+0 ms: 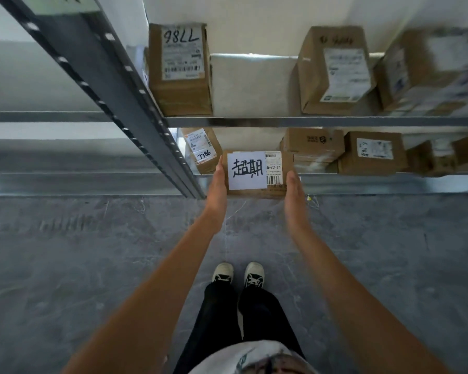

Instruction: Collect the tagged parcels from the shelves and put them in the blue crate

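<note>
A brown cardboard parcel with a white handwritten tag sticks out over the front edge of the lower shelf. My left hand lies flat against its left side with straight fingers. My right hand is flat beside its right side, slightly blurred; whether it touches the box is unclear. The blue crate is out of view.
Other brown parcels stand on the lower shelf and the upper shelf, one marked 7786, plus a white padded bag. A grey metal upright runs just left of my left hand. Grey floor and my shoes are below.
</note>
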The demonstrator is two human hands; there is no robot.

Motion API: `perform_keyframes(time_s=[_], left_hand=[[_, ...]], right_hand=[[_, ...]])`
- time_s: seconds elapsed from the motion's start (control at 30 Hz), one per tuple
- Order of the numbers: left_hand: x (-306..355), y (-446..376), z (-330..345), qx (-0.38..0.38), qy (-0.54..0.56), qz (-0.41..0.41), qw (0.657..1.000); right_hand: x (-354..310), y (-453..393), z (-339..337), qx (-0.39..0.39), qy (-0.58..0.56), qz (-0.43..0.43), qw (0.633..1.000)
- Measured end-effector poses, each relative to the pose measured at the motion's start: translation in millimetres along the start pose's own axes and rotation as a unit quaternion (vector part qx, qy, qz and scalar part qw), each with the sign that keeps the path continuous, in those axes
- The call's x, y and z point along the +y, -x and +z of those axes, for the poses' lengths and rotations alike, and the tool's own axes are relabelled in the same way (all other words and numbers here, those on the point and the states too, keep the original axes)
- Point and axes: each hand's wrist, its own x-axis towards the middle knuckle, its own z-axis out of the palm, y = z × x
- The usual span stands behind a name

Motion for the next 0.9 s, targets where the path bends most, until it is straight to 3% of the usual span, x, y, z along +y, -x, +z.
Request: perform_keyframes(time_s=[0.53,0.9], left_hand=[[66.8,86.9,-5.1,-0.077,-0.045,0.032,0.995],[71.6,99.6,83.8,-0.185,-0.111,0.055,0.975]], right_hand=[[-50.0,96.2,-23.7,0.081,-0.085,-0.035,0.992],[-37.8,102.2,-96.8,0.168,-0.164,-0.069,0.970]])
